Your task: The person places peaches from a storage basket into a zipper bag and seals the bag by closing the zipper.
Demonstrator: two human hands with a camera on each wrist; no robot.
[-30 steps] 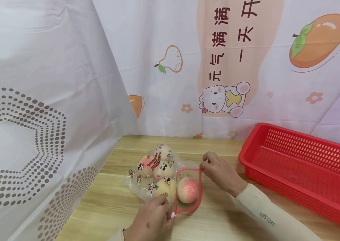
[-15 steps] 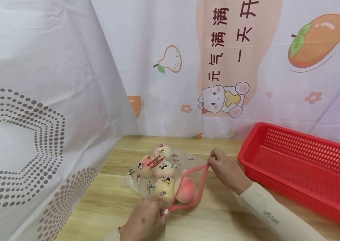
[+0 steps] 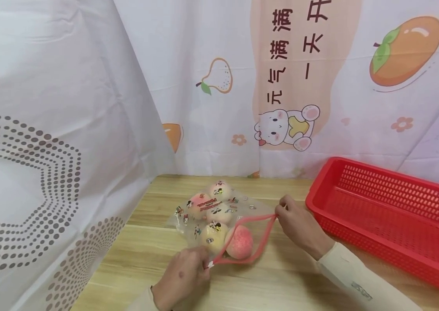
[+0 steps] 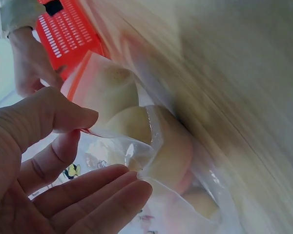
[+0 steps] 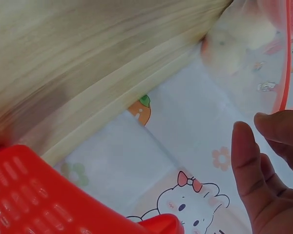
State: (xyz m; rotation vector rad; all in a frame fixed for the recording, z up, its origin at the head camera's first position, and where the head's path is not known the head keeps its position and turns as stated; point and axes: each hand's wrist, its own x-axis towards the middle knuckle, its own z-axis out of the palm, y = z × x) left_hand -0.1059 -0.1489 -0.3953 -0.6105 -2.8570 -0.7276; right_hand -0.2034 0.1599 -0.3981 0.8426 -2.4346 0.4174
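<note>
A clear zip bag (image 3: 252, 207) with cartoon prints and a red-edged mouth lies on the table, with several peaches inside. One pinkish peach (image 3: 240, 242) sits just within the mouth; a yellowish peach (image 3: 213, 237) lies beside it under the film. My left hand (image 3: 183, 273) pinches the near corner of the mouth, by the white slider (image 3: 210, 264). In the left wrist view its thumb and index finger (image 4: 63, 148) meet on the edge, the other fingers extended. At the far right corner, my right hand (image 3: 299, 224) pinches the red edge, stretching the mouth between both hands.
A red slotted plastic basket (image 3: 383, 211) stands on the right of the wooden table (image 3: 126, 263), close to my right forearm. A printed cloth (image 3: 204, 39) hangs behind the table, and another cloth (image 3: 99, 108) hangs along the left side.
My right hand has moved right and my left hand left and slightly up, pulling the bag's mouth longer and narrower. The far peaches have shifted a little to the right with the bag.
</note>
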